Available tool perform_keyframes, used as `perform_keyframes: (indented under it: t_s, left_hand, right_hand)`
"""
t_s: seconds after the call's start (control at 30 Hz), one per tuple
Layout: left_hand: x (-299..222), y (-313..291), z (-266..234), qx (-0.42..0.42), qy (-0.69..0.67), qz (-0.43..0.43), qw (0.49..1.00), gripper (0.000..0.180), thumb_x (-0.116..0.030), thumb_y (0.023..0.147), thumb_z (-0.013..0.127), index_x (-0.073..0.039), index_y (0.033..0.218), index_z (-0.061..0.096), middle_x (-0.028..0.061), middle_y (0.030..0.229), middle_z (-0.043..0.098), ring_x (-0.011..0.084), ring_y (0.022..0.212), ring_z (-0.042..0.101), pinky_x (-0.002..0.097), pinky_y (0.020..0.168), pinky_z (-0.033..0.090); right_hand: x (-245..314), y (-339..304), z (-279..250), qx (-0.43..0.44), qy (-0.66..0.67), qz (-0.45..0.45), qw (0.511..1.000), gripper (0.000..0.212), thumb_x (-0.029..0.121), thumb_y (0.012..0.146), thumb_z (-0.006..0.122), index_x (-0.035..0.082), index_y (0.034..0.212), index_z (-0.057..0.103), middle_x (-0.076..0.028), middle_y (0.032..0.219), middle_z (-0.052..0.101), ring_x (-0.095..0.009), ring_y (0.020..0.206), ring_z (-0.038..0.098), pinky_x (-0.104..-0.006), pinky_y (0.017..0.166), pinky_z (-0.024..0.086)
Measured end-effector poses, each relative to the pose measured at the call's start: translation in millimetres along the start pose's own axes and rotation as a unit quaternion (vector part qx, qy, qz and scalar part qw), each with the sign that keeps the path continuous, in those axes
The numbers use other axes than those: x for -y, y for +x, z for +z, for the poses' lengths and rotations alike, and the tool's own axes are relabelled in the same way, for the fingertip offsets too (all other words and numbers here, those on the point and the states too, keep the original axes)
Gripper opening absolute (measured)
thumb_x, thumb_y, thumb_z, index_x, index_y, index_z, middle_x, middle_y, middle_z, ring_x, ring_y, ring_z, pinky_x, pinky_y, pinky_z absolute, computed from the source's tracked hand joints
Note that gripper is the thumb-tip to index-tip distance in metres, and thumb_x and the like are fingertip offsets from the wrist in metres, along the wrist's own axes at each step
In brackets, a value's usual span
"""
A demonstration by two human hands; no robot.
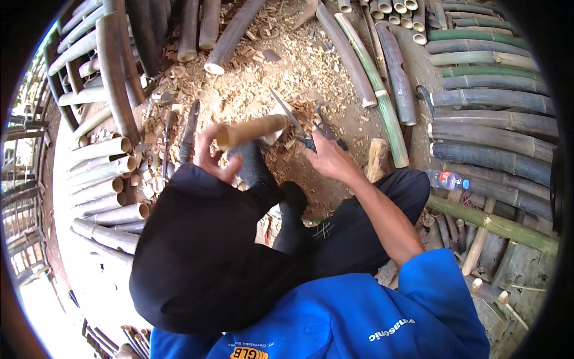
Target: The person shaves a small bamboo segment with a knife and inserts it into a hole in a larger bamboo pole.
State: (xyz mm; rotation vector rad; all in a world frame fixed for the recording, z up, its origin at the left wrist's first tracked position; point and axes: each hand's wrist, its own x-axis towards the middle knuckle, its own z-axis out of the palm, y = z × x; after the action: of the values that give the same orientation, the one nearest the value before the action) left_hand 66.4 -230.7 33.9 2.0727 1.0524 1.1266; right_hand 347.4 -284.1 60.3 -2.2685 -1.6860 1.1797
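My left hand [209,157] is closed around one end of a short, tan bamboo tube [254,130], which lies nearly level above my dark boots [258,170]. In my right hand [332,158] is a knife with a dark handle; its long, narrow blade [288,112] slants up and to the left. The blade crosses close by the tube's far end, and I cannot tell whether they touch. Just beyond my right hand lies another dark tool [326,127], partly hidden. A pale block [276,125] shows behind the tube's far end.
Pale wood shavings [251,84] cover the ground ahead. Sheathed blades [190,128] lie to the left, beside cut bamboo pieces [110,179]. Long bamboo poles [490,119] line the right side, near a plastic bottle [447,180]. A wooden stump [376,158] stands by my right knee.
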Motion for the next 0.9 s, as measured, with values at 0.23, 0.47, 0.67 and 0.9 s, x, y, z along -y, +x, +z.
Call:
perform_keyframes:
  t_s: [0.23, 0.47, 0.67, 0.9]
  left_hand:
    - [26.2, -1.6, 14.3, -0.194, -0.2, -0.235, 0.931, 0.046, -0.011, 0.082, 0.083, -0.001, 0.119, 0.057, 0.009, 0.106, 0.059, 0.0142, 0.085, 0.061, 0.0279, 0.08, 0.054]
    - [12.1, -6.1, 18.1, -0.152, -0.277, -0.274, 0.908, 0.061, -0.005, 0.081, 0.084, -0.003, 0.137, 0.06, 0.0096, 0.109, 0.064, 0.0159, 0.098, 0.065, 0.0297, 0.082, 0.055]
    - [-19.5, -10.7, 19.7, -0.095, -0.187, -0.163, 0.964, 0.059, -0.009, 0.081, 0.085, 0.004, 0.132, 0.058, 0.013, 0.116, 0.063, 0.0212, 0.105, 0.067, 0.0329, 0.089, 0.059]
    - [-30.3, -5.4, 18.9, -0.051, -0.126, -0.11, 0.985, 0.06, -0.001, 0.078, 0.086, 0.005, 0.129, 0.055, 0.0148, 0.12, 0.06, 0.0223, 0.112, 0.065, 0.0347, 0.092, 0.06]
  right_hand:
    - [-16.0, -63.3, 62.0, -0.001, 0.276, 0.029, 0.961, 0.031, 0.025, 0.095, 0.064, -0.001, 0.104, 0.05, -0.017, 0.077, 0.063, -0.031, 0.067, 0.067, -0.0446, 0.064, 0.052]
    - [-36.7, -67.3, 57.2, 0.026, 0.308, 0.037, 0.95, 0.032, 0.027, 0.095, 0.065, -0.001, 0.105, 0.052, -0.016, 0.077, 0.065, -0.028, 0.065, 0.068, -0.0439, 0.061, 0.052]
    - [-22.4, -58.0, 41.9, -0.087, 0.124, -0.062, 0.986, 0.034, 0.026, 0.098, 0.058, 0.0, 0.115, 0.046, -0.028, 0.088, 0.068, -0.05, 0.083, 0.067, -0.0551, 0.075, 0.053]
    - [39.9, -63.5, 10.4, -0.032, 0.108, -0.109, 0.988, 0.035, 0.03, 0.099, 0.058, 0.002, 0.115, 0.044, -0.029, 0.09, 0.067, -0.051, 0.088, 0.066, -0.0586, 0.078, 0.049]
